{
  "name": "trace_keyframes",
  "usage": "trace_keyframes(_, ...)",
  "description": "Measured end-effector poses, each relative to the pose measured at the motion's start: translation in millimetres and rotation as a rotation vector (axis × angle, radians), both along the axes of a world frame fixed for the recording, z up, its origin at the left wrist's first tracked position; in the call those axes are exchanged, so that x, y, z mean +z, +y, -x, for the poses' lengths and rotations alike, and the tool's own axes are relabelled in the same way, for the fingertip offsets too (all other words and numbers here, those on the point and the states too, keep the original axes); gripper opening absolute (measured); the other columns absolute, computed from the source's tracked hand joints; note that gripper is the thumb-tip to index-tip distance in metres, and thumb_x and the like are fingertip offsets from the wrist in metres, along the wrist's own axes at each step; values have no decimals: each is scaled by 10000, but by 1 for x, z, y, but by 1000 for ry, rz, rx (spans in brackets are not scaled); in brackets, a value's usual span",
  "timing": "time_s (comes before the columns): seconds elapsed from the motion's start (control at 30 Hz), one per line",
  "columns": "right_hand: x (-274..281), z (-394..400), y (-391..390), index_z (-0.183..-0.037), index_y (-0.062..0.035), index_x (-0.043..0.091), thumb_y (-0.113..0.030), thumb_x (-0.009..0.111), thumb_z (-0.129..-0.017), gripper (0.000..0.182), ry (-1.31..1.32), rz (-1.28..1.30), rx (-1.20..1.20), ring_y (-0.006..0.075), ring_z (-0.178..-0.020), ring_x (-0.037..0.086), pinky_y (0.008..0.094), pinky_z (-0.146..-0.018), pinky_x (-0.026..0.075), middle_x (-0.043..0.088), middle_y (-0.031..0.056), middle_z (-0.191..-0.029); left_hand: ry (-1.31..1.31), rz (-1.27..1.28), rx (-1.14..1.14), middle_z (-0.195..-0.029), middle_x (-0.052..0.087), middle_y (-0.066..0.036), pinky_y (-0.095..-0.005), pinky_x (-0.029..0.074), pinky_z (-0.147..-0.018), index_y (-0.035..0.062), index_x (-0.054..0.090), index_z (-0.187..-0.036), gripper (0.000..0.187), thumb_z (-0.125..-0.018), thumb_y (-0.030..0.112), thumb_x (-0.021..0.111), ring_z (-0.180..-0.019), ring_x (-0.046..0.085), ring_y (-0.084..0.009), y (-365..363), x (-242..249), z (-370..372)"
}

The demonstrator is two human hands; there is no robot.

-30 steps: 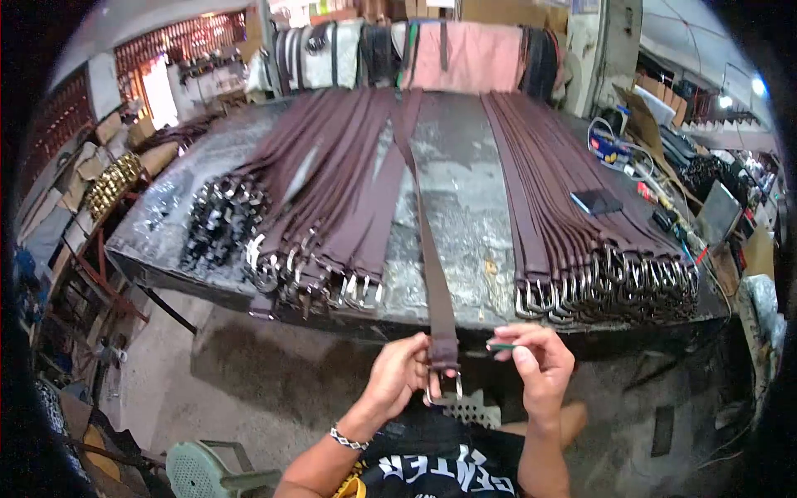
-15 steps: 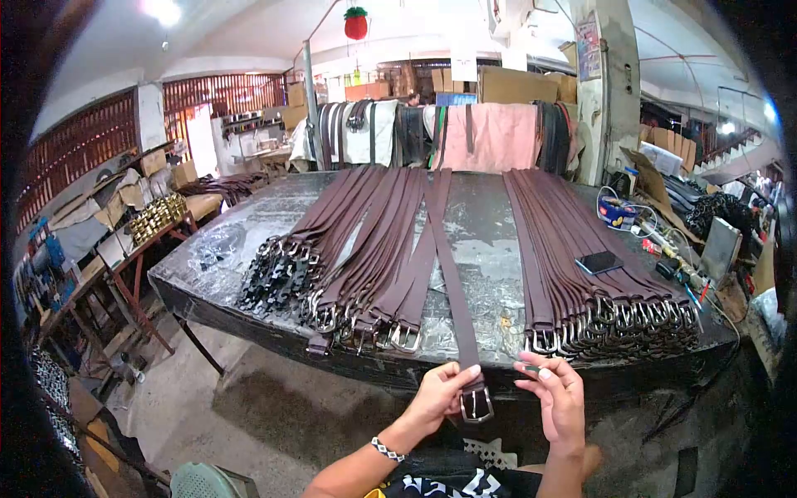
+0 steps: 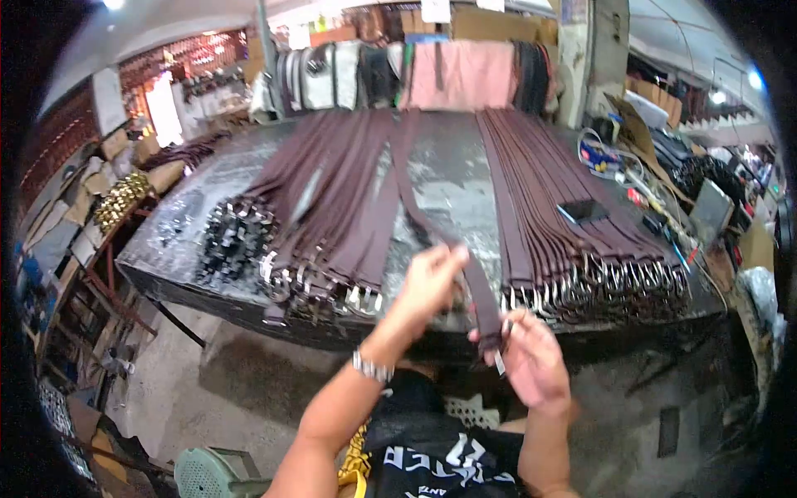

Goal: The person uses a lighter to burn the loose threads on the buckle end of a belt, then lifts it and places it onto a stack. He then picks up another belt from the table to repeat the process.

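A brown belt runs from the far part of the table toward me, its buckle end hanging past the front edge. Blurred by motion, my left hand is closed on the strap at its edge. My right hand pinches the belt's end by the buckle, which is mostly hidden; a small pale piece shows just below the fingers. To the left lies a row of brown belts with buckles toward me. Another stack of brown belts lies to the right.
A phone rests on the right-hand belts. Black buckle-like pieces are heaped at the table's left. Cables and tools clutter the right side. A green plastic stool stands at lower left. Cloth-draped belts hang behind the table.
My left hand has moved up along the strap, away from the buckle. My right hand has come over to the buckle end and taken hold. The view has tilted downward.
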State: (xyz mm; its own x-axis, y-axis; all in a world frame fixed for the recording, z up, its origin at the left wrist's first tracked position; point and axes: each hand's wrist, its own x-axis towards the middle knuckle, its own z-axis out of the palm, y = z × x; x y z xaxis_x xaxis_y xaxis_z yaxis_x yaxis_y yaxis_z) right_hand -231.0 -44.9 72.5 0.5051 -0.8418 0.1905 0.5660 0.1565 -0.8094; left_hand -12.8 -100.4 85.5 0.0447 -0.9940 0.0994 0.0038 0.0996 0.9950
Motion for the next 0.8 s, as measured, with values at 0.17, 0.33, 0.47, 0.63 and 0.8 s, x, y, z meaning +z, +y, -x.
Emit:
trace_keyframes(0.17, 43, 34, -18, -1068, -55, 527, -187, 540, -1052, 133, 76, 104, -211, 176, -835, 672, 225, -561, 457, 638, 231, -1296, 594, 20, 162, -946, 725, -187, -404, 615, -726, -54, 590, -1107, 228, -978, 134, 596, -757, 712, -275, -164, 21, 15)
trace_keyframes(0.33, 75, 101, -28, -971, -36, 464, -233, 535, -1030, 217, 119, 252, -486, 141, -517, 577, 196, -399, 346, 621, 375, -1252, 554, 44, 311, -928, 702, -241, -465, 634, -727, -75, 558, -1098, 224, -940, 80, 592, -761, 730, -327, -305, 90, -3)
trace_keyframes(0.47, 90, 175, -41, -943, -34, 391, -214, 565, -1005, 259, -67, 345, -651, 137, -351, 456, 244, -289, 336, 632, 324, -984, 505, 196, 342, -959, 702, -277, -431, 635, -714, -114, 577, -1064, 205, -939, 49, 576, -794, 739, -338, -412, 170, -41)
trace_keyframes(0.63, 142, 220, -64, -933, -27, 378, -207, 650, -992, 332, -113, 189, -802, 170, -321, 469, 281, -238, 336, 623, 264, -827, 256, 326, 283, -832, 745, -105, -319, 566, -647, -43, 676, -1019, 173, -934, 104, 636, -730, 714, -180, -413, 289, -50)
trace_keyframes(0.8, 191, 227, -54, -1011, 3, 472, -143, 710, -960, 284, -264, 69, -388, 386, -644, 714, 475, -558, 611, 658, 309, -888, 67, 546, 223, -732, 595, 1, -270, 564, -598, 15, 680, -930, 152, -914, 156, 734, -627, 608, -102, -381, 408, -42)
